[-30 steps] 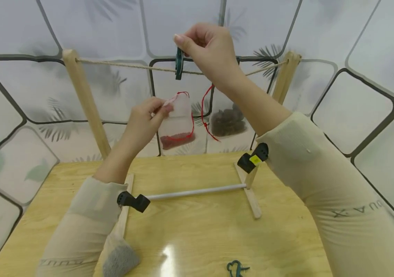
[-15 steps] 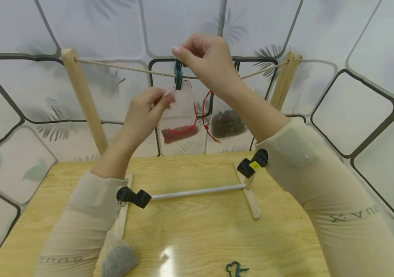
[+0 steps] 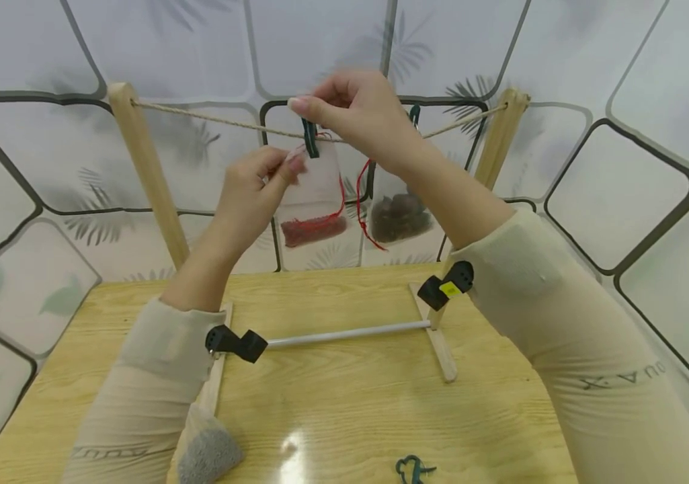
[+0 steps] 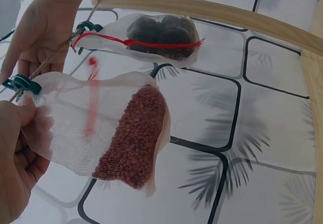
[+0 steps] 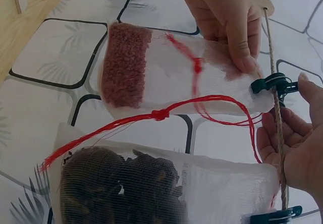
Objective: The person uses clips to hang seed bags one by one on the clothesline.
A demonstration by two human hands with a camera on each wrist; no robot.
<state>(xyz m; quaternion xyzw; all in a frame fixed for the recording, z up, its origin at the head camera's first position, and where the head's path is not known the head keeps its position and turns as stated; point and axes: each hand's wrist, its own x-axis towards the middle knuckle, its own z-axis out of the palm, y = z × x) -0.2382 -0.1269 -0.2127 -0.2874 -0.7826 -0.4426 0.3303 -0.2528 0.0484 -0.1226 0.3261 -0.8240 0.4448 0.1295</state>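
"Rope [image 3: 211,119] across the upper frame; what's there?"

"Mesh drawstring bag [image 3: 310,185] of reddish grains [image 3: 314,231], upper centre, its top corner pinched by the left hand [image 3: 255,189]. Right hand [image 3: 371,117] pinches a dark green clip [image 3: 310,140] at the bag's top edge and the rope."

"Does it bite both?"

"Cannot tell. Second bag [image 5: 227,188], dark lumps [image 3: 401,216] inside, hangs just right, under another clip [image 3: 415,115]."

"And the table [image 3: 344,403]?"

"Grey-filled bag [image 3: 206,452] lower left; loose clip [image 3: 415,468] at bottom, right of centre."
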